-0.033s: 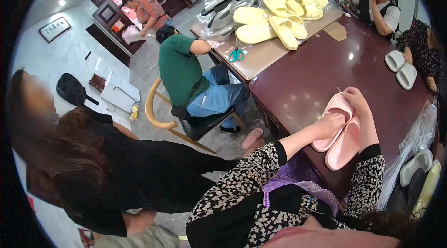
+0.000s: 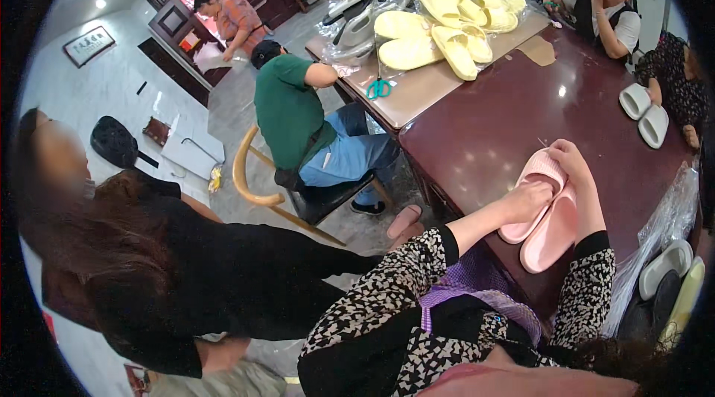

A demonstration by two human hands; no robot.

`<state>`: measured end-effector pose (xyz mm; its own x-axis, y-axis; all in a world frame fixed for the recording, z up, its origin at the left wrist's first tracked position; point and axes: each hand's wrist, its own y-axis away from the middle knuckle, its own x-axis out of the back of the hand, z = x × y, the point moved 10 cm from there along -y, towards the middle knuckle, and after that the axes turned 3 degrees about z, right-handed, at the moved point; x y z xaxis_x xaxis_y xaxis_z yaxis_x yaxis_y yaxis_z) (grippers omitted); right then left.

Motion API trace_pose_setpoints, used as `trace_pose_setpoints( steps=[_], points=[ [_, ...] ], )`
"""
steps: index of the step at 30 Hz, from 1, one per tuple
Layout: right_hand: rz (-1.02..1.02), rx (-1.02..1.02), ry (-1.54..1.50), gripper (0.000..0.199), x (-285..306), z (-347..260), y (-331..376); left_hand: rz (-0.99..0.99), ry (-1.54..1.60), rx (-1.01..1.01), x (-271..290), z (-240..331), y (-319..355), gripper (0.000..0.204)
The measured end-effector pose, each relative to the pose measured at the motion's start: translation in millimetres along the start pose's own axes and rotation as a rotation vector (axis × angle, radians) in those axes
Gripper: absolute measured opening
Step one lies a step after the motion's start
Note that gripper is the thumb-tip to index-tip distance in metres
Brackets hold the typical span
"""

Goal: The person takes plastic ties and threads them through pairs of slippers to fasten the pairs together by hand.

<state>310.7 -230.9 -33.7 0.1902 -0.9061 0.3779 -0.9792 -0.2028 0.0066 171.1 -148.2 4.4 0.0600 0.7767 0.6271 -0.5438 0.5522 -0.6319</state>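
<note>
- The left hand [image 2: 525, 202] lies on a pair of pink slippers [image 2: 547, 229], fingers pressed onto the upper one near its strap, grasping it.
- The right hand [image 2: 577, 162] curls over the far end of the same pair, gripping the toe edge.
- The slippers lie stacked, one partly over the other, at the near edge of the dark red bench [image 2: 484, 129], just in front of the person.
- Both forearms wear black-and-white patterned sleeves [image 2: 387, 293].
- Two white slippers [image 2: 644, 114] lie at the bench's far right, near another person's arm.
- A heap of yellow slippers [image 2: 439, 32] sits on a tan bench [image 2: 424, 88] beyond, with teal scissors [image 2: 378, 88] beside them.
- A person in a green shirt [image 2: 287, 106] sits on a wooden chair [image 2: 249, 181] between the benches and the floor.
- Clear plastic wrap [image 2: 670, 214] lies at the bench's right edge.
</note>
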Motion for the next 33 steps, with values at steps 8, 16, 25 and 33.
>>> trace_pose_setpoints(
  steps=[8,16,25,33],
  points=[
    [0.214,0.172,0.008,0.007,22.5,9.8,-8.2,0.065,-0.008,0.008,14.1,5.1,-4.5,0.007],
    [0.469,0.286,0.058,0.005,27.3,-35.6,8.3,0.362,0.014,0.087,61.2,-10.5,-4.6,0.016],
    [0.427,0.381,0.010,0.006,16.5,-76.3,20.0,0.410,-0.124,0.220,86.3,-9.1,-18.4,0.017],
    [0.314,0.310,-0.293,0.004,9.8,-80.3,29.4,0.540,-0.030,0.255,100.7,-29.8,-47.3,0.020]
  ],
)
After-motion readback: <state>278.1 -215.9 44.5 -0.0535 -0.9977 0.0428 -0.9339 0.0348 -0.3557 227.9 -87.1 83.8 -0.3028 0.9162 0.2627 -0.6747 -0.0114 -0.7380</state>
